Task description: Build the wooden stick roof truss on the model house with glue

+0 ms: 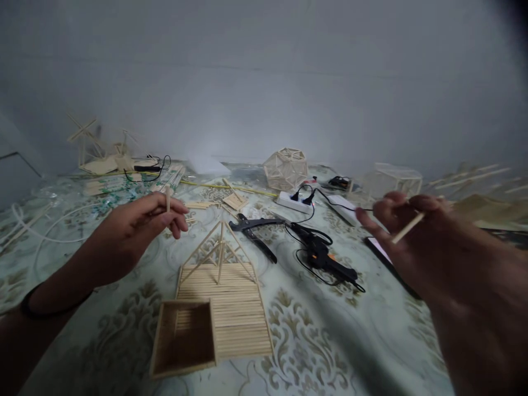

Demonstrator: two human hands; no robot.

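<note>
My left hand point(144, 228) is raised left of the model, its thumb and fingers closed on a short wooden stick point(168, 199) that stands upright. On the right, my right hand point(429, 247) is held up too, pinching another short wooden stick point(408, 227) at a slant; this hand is slightly blurred. Between and below them lies a model of glued sticks: a slatted platform point(237, 313), a pyramid frame point(220, 247) at its far end, and an open box point(185, 336) at its near left corner. Neither hand touches the model.
Cutting pliers point(258, 236) and a black glue gun point(325, 258) lie right of the model. A white power strip point(293, 202) with plugs sits behind them. Farther back stands a stick polyhedron point(286, 168). A phone-like slab point(388, 264) is by my right hand. Loose sticks point(198, 205) are scattered behind.
</note>
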